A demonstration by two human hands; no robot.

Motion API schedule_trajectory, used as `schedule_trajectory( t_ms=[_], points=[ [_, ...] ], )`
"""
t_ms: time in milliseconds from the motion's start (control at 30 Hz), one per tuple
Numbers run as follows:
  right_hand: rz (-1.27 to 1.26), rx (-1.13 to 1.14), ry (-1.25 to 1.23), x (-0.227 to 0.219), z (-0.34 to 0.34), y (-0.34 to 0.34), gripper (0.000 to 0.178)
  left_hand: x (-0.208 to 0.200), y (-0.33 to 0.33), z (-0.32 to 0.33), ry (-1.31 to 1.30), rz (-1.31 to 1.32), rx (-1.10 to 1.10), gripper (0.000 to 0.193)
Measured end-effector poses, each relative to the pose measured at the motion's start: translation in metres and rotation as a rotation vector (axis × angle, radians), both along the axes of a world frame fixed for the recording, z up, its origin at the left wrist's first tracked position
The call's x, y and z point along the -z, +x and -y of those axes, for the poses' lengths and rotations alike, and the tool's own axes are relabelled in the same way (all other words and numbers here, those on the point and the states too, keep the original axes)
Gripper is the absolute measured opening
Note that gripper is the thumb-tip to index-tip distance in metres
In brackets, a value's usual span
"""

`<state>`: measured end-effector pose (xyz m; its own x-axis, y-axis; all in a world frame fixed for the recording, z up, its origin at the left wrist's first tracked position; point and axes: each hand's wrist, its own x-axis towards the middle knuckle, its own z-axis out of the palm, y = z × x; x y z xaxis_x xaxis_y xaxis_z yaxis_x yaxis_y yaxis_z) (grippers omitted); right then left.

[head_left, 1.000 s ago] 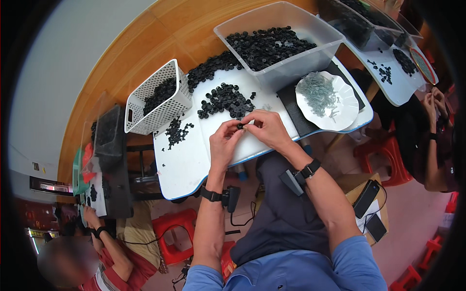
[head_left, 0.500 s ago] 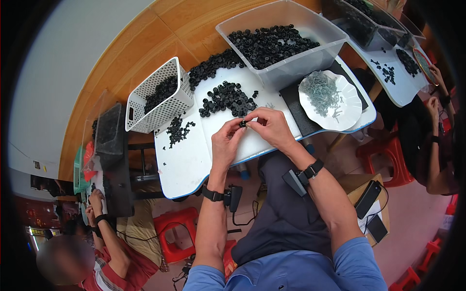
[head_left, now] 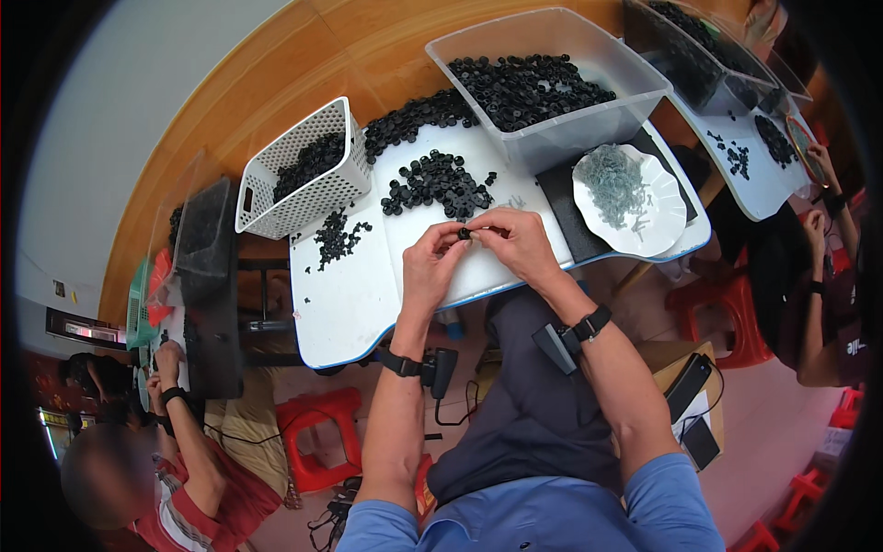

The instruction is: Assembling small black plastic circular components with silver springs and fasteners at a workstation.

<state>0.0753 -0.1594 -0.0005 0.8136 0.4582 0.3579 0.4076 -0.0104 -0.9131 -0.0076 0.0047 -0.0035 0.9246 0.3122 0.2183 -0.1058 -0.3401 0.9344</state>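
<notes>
Above the front of the white table (head_left: 354, 322), my left hand (head_left: 429, 267) pinches a small round black plastic part (head_left: 464, 234) between thumb and fingertips. My right hand (head_left: 524, 244) meets it from the other side, its thumb and forefinger pressed together at the part. Whatever the right fingertips hold is too small to make out. Just beyond my hands lies a loose heap of similar black parts (head_left: 437, 184). To its left is a scatter of smaller black pieces (head_left: 338, 239). A few thin clear pins lie near my right hand.
A white scalloped plate (head_left: 662, 225) of thin clear pins rests on a black mat (head_left: 570, 212) at right. Behind stand a clear bin (head_left: 579, 124) and a white perforated basket (head_left: 354, 152), both holding black parts. Red stools (head_left: 317, 442) and other people working flank me.
The whole view has shifted slightly. My hands stay together at the black part, and the right fingers have lowered and curled a little closer around it.
</notes>
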Motion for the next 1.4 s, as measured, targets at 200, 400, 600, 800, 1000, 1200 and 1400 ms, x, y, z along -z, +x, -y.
schedule_trajectory(
  t_ms=[200,400,600,800,1000,1200,1400],
  points=[
    [0.013,-0.002,0.010,-0.001,0.001,0.001,0.017,0.001,0.001,-0.001,0.020,0.009,0.016,0.026],
    [0.069,0.016,-0.017,0.000,-0.001,0.004,0.014,0.001,0.001,-0.002,0.090,0.031,0.010,0.025],
    [0.106,0.023,0.014,0.005,-0.003,0.001,0.012,-0.001,-0.002,-0.001,0.192,-0.012,0.002,0.027],
    [0.251,0.040,0.002,0.000,-0.006,-0.002,0.012,-0.001,-0.003,-0.001,0.211,0.018,0.001,0.025],
    [0.373,0.071,-0.093,-0.001,-0.006,-0.005,0.012,-0.002,-0.001,-0.002,0.184,0.025,0.019,0.025],
    [0.441,0.099,-0.117,-0.005,-0.013,-0.012,0.022,-0.009,-0.003,-0.006,0.127,-0.052,0.025,0.028],
    [0.605,0.090,-0.145,-0.004,-0.010,-0.014,0.030,-0.006,-0.001,-0.009,-0.049,-0.089,0.063,0.026]
  ],
)
